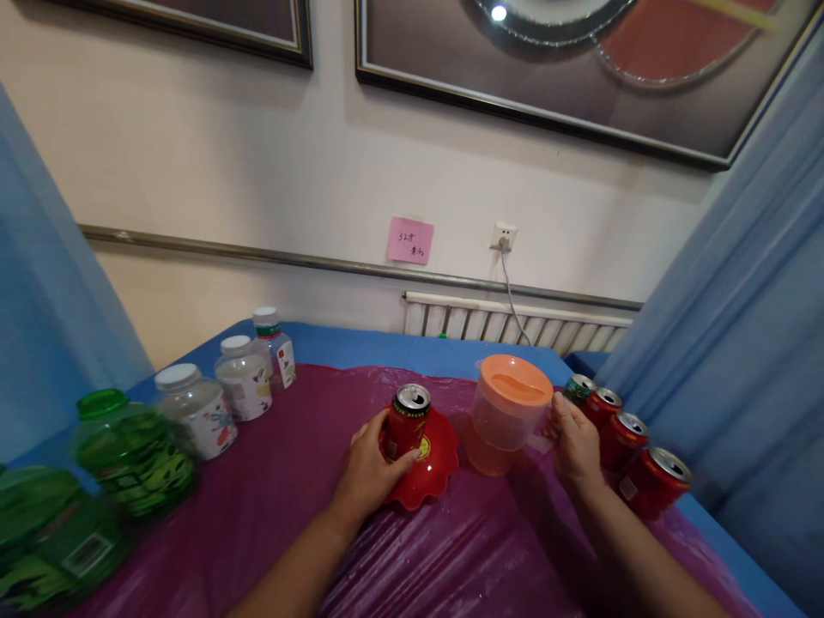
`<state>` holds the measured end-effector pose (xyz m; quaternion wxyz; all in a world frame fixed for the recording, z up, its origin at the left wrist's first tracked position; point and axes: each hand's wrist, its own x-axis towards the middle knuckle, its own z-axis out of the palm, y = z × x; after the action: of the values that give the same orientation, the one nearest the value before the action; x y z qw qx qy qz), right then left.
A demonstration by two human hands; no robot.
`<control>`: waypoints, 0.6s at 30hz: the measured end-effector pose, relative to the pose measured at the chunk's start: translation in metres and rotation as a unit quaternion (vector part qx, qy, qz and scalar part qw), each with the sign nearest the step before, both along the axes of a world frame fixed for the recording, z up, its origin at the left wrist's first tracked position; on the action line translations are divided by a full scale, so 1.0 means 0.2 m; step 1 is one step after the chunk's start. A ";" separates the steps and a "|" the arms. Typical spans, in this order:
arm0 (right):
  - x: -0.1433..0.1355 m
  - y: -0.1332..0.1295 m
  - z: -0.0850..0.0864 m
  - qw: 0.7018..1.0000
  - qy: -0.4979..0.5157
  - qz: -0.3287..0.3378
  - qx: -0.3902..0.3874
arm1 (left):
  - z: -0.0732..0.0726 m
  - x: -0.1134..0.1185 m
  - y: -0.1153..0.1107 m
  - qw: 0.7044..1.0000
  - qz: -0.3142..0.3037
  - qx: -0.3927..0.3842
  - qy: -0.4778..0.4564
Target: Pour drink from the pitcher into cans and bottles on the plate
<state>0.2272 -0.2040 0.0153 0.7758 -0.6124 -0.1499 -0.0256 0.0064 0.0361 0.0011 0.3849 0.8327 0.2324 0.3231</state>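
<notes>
At the near edge, 2 bare forearms reach in over a purple plastic sheet (276, 524) spread on the blue tabletop (348, 343), with 2 green bottles (138, 468) to the left, 1 cut off by the frame.

Farther in, a red can (404, 436) stands upright at a scalloped red dish (433, 481); its base is hidden, so whether it rests fully on the dish I cannot tell. To its right, just apart, an orange-lidded jug (495, 433) stands upright. So far, as I judge it, both things are in hand and the can is at the dish; the jug is untipped with its lid on, and neither grip is released.

The left hand (372, 468) comes in low, wrist angled inward, its fingers curled around the can's side with the thumb across the front. The right hand (572, 439) is bent at the wrist, its fingers closed on the jug's handle.

Beyond the right hand stand 4 cans (624, 438) in a row; 3 white-capped bottles (241, 378) line the left. Behind are a radiator (469, 319) and a wall.
</notes>
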 end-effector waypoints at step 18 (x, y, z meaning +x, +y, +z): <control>-0.07 -0.06 0.47 0.969 -0.108 0.067 -0.212 | 0.02 -0.03 -0.02 0.991 -0.003 0.121 0.057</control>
<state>0.2139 -0.2154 0.1094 0.6078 -0.7448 -0.2753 -0.0073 0.0010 0.0326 0.0042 0.2686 0.8909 0.2107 0.2997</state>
